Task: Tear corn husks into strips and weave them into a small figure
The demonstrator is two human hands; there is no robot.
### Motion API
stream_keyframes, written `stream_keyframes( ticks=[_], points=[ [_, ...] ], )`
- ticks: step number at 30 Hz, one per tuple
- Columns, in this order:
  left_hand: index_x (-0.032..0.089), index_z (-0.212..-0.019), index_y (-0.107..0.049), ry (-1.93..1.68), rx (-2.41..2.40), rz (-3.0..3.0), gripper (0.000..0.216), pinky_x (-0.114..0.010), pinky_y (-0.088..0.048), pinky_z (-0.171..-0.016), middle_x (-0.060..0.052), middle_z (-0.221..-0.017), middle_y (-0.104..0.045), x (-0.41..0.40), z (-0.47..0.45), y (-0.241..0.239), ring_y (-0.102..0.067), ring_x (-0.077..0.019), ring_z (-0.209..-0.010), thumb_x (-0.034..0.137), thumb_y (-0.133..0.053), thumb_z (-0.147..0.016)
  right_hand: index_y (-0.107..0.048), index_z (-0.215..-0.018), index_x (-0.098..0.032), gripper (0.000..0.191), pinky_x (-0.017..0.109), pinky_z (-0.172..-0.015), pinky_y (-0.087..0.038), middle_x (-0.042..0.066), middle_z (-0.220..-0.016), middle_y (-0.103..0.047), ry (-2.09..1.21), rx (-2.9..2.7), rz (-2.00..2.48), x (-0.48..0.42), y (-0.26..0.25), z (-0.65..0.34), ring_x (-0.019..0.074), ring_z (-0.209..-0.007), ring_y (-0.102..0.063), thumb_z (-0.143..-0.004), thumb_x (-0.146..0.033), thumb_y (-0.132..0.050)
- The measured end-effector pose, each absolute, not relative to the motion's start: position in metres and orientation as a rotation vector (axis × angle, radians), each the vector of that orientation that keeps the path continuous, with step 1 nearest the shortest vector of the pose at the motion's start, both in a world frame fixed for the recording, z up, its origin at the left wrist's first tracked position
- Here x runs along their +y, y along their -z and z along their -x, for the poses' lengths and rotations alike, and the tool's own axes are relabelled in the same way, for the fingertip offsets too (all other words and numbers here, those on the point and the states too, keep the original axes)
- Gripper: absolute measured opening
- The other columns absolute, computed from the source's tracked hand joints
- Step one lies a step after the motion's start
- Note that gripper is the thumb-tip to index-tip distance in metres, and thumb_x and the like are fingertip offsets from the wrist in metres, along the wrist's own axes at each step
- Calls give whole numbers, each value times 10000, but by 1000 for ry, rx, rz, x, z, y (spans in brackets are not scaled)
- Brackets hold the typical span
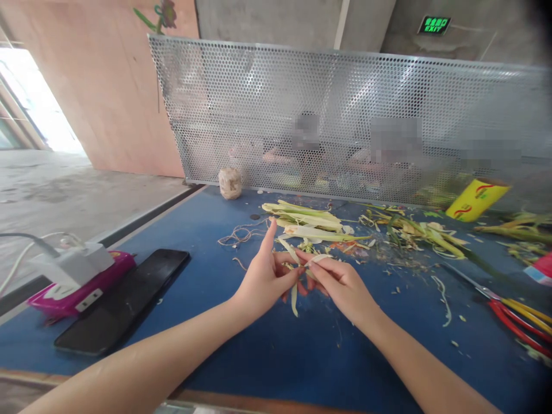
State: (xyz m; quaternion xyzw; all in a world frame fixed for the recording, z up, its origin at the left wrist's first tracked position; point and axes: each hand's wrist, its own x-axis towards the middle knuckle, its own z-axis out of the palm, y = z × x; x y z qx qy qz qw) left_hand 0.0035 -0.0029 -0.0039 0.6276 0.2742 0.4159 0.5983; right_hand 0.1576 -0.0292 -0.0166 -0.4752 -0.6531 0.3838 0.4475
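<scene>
At the centre of the frame, the left hand (262,275), one finger raised, and the right hand (345,283) meet, fingertips closed on pale strips (294,300), one end hanging below. Just above lie husks (313,217) on the blue table (259,362). A phone (129,302) lies lower left; scissors (482,290) lie at right, a yellow roll (476,200) above them. Whether the strips are joined, I cannot tell.

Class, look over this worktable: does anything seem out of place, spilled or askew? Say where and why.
Plant scraps lie strewn across the right side of the blue tabletop, so it looks untidy. The yellow cylinder at far right looks tilted, though lens distortion may exaggerate that.
</scene>
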Motion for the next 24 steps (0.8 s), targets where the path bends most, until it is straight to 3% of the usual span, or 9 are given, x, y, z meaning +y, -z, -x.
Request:
stream_keyframes(
  ticks=[3, 9, 12, 15, 19, 24],
  points=[
    [282, -1346, 168, -936, 638, -1486, 953, -168, -390, -347, -10, -710, -640, -2, -3, 4, -630, -161, -527, 160, -568, -752, -585, -557, -173, 386, 226, -500, -377, 3, -562, -550, -842, -1636, 1233, -32, 15, -157, 110, -487, -486, -843, -377, -425],
    [257, -1355, 150, -868, 690, -1531, 947, -189, -416, -382, 2, -629, -636, -3, -2, 4, -637, -177, -546, 180, -574, -750, -599, -627, -151, 364, 193, -411, -317, -12, -481, -494, -934, -1412, 1273, -35, 17, -150, 93, -449, -459, -830, -402, -430],
    [259, -1364, 106, -876, 716, -1527, 930, -213, -450, -427, -3, -649, -639, -3, -1, 6, -645, -181, -571, 167, -580, -744, -615, -730, -140, 351, 194, -414, -334, -20, -473, -462, -1012, -1358, 1300, -35, 17, -149, 91, -442, -438, -825, -421, -428],
    [250, -1364, 46, -902, 662, -1417, 891, -229, -475, -443, -12, -702, -641, -2, -1, 9, -658, -197, -625, 138, -579, -739, -562, -966, -158, 326, 203, -412, -345, -16, -541, -472, -994, -1429, 1320, -35, 20, -152, 104, -468, -450, -844, -414, -401],
    [164, -1335, -63, -995, 675, -1171, 857, -262, -514, -466, -4, -697, -631, 2, -4, 9, -660, -198, -605, 75, -619, -689, -369, -1096, -242, 309, 216, -452, -385, 35, -870, -482, -566, -1546, 1146, -36, 29, -155, 89, -532, -437, -810, -234, -486],
    [111, -1309, -151, -972, 730, -1019, 782, -264, -519, -542, -33, -682, -653, 4, -2, 4, -642, -151, -596, 66, -632, -694, -507, -998, -266, 314, 280, -604, -464, 51, -947, -345, 133, -1998, 1037, -39, 34, -157, 126, -690, -465, -739, -89, -516]
  ],
)
